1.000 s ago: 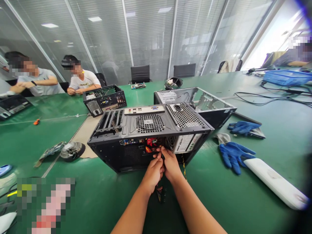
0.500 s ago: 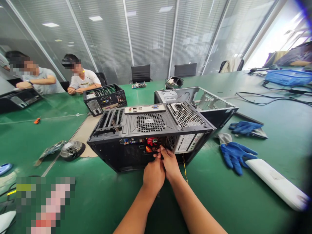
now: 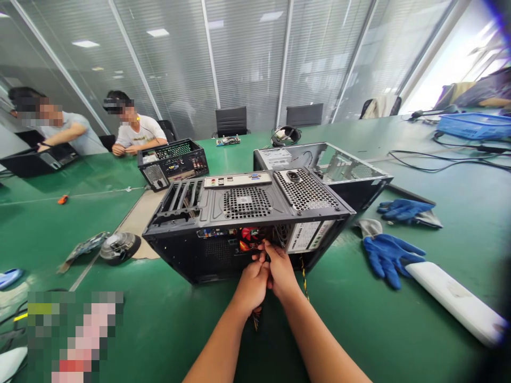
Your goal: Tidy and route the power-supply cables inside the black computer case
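Observation:
A black computer case (image 3: 167,250) lies before me, its vented back panel facing up and its near side open. Inside are a red fan (image 3: 250,236) and a power supply (image 3: 309,236) with a white label. At the opening my left hand (image 3: 252,284) is closed round a cable bundle (image 3: 256,319), whose dark and orange ends hang below it. My right hand (image 3: 282,272) touches the left one, its fingers pinched at the same cables; its fingertips are partly hidden. A yellow and black twisted cable (image 3: 304,276) hangs beside my right wrist.
Behind stands another open case (image 3: 351,183); a smaller one (image 3: 173,165) is back left. Blue gloves (image 3: 389,255) and a white long object (image 3: 451,298) lie right. A round metal cooler (image 3: 118,247) lies left. Two people (image 3: 138,127) sit across the table.
My left hand has turned and shifted slightly, and cable ends now show below it. At the far left, a person's arm has moved down into a case.

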Demonstrator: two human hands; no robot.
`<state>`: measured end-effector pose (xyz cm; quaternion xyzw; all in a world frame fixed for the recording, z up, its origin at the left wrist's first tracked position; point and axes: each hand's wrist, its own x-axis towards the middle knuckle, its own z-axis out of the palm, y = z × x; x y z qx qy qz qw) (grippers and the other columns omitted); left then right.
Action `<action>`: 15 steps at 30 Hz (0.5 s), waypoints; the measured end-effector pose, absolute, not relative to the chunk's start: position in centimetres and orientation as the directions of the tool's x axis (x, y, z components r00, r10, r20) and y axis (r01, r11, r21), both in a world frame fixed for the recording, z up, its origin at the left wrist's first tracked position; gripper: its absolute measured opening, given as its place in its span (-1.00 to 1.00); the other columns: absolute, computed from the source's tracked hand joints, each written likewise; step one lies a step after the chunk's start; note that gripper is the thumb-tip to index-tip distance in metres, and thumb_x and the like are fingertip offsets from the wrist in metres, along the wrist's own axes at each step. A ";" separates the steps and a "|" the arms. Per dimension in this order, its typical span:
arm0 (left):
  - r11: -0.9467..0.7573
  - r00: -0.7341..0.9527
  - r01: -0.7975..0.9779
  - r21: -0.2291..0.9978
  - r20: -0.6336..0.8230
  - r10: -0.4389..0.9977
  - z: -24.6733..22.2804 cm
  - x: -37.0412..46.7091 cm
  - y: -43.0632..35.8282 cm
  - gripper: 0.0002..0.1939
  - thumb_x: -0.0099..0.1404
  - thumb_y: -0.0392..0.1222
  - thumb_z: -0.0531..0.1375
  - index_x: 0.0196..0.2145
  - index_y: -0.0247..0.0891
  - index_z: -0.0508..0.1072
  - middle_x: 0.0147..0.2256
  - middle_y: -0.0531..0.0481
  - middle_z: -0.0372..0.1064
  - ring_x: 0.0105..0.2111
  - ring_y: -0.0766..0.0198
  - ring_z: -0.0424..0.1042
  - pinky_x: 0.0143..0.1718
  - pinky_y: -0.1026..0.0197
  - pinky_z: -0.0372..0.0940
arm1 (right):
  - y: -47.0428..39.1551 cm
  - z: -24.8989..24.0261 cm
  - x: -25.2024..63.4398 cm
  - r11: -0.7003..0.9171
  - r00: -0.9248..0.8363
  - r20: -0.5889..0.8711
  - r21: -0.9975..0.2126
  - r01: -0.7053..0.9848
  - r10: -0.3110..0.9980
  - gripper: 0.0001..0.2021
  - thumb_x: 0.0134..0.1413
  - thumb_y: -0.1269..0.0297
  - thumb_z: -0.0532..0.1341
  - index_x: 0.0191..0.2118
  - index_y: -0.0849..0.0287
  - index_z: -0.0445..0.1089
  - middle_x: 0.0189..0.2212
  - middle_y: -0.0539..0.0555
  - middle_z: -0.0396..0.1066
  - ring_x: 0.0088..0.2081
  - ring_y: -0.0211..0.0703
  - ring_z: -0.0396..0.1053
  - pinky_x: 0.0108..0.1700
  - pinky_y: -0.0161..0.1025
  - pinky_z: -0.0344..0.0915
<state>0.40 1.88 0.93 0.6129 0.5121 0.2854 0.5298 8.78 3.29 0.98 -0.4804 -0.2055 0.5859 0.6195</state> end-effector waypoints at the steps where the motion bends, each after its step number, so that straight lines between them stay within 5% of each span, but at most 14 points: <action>1: -0.019 0.301 0.419 0.908 -0.119 0.946 0.9 0.4 1.9 -0.70 0.32 -0.17 -0.07 -0.24 -0.31 0.42 -0.45 -0.05 0.38 -0.47 0.30 0.36 -0.41 0.29 0.19 | 3.4 0.9 8.8 -0.126 0.242 -0.292 -0.838 -0.531 0.925 -0.69 -0.17 -0.01 0.27 -0.45 0.16 0.33 -0.69 -0.07 0.27 -0.67 -0.27 0.25 -0.71 -0.36 0.00; 4: -0.180 0.266 0.675 0.715 -0.009 0.964 1.0 0.5 1.7 -0.66 0.31 -0.24 -0.09 -0.08 -0.25 0.39 -0.22 -0.14 0.44 -0.26 0.16 0.44 -0.23 0.22 0.23 | 3.5 0.8 8.7 -0.092 0.271 -0.272 -0.842 -0.532 0.923 -0.69 -0.18 0.00 0.28 -0.49 0.17 0.31 -0.69 -0.07 0.24 -0.56 -0.20 0.34 -0.58 -0.34 0.13; 9: -0.131 0.193 0.845 0.519 -0.066 0.979 1.5 0.9 1.3 -0.62 0.34 -0.17 -0.12 -0.01 -0.22 0.35 -0.26 -0.16 0.47 -0.30 0.07 0.47 -0.23 0.11 0.27 | 3.6 1.0 8.6 -0.103 0.270 -0.291 -0.832 -0.545 0.918 -0.70 -0.19 0.03 0.29 -0.49 0.16 0.31 -0.68 -0.09 0.24 -0.54 -0.20 0.35 -0.52 -0.32 0.16; 15: -0.125 0.295 0.579 0.806 -0.065 0.953 0.8 0.7 1.9 -0.65 0.34 -0.20 -0.12 -0.13 -0.30 0.41 -0.22 -0.15 0.45 -0.25 0.16 0.43 -0.23 0.22 0.25 | 3.7 0.9 8.6 -0.107 0.267 -0.298 -0.826 -0.554 0.917 -0.71 -0.20 0.03 0.29 -0.51 0.17 0.32 -0.72 -0.08 0.23 -0.55 -0.19 0.34 -0.45 -0.28 0.20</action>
